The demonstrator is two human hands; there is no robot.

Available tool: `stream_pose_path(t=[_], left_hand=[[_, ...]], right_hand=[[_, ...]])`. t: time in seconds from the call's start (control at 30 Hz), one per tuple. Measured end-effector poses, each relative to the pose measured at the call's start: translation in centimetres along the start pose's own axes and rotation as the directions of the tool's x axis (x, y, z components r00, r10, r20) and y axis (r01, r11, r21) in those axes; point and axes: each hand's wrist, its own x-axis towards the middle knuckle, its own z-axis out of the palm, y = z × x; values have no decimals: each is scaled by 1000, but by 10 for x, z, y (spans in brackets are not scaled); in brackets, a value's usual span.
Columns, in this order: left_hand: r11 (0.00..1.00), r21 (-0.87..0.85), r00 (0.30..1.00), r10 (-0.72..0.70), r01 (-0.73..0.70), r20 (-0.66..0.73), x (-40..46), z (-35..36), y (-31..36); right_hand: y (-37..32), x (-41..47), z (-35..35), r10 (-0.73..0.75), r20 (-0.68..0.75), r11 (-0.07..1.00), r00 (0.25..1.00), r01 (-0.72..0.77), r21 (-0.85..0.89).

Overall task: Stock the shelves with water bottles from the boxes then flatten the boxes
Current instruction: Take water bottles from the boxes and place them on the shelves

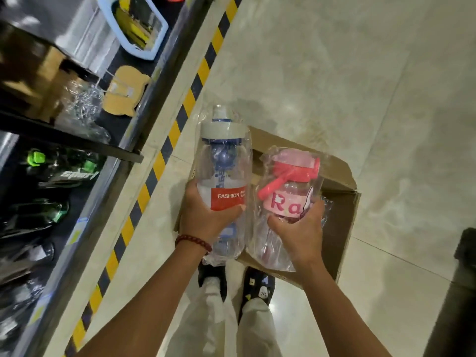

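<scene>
Now: left hand (206, 215) grips blue bottle (223, 163) | right hand (298, 229) grips pink bottle (291, 194) | both bagged, held over box (342, 222), probably just lifted for shelving | shelf (77, 143) left of box; contents blurred

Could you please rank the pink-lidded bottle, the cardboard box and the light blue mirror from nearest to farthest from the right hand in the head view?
1. pink-lidded bottle: held in the right hand.
2. cardboard box: on the floor just beneath and beyond that hand.
3. light blue mirror: far off on the shelf, upper left.
</scene>
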Motion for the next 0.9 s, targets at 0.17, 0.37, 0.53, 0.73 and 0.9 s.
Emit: stream_pose_path(t=[0.17, 0.37, 0.53, 0.73, 0.9], left_hand=[[991, -122, 997, 56, -63, -59, -70, -36, 74], [960, -219, 983, 158, -175, -95, -170, -101, 149], [909, -293, 952, 257, -298, -168, -239, -157, 200], [840, -291, 880, 382, -458, -282, -306, -223, 225], [811, -332, 841, 321, -482, -436, -346, -258, 208]], right_hand=[[-73, -68, -58, -121, -35, 991, 992, 123, 45], [-150, -169, -118, -302, -70, 948, 951, 307, 80], [-202, -247, -144, -465, -71, 874, 882, 470, 121], [-250, -316, -160, -584, -4, 788, 811, 569, 234], [-267, -349, -152, -693, 88, 714, 715, 665, 221]])
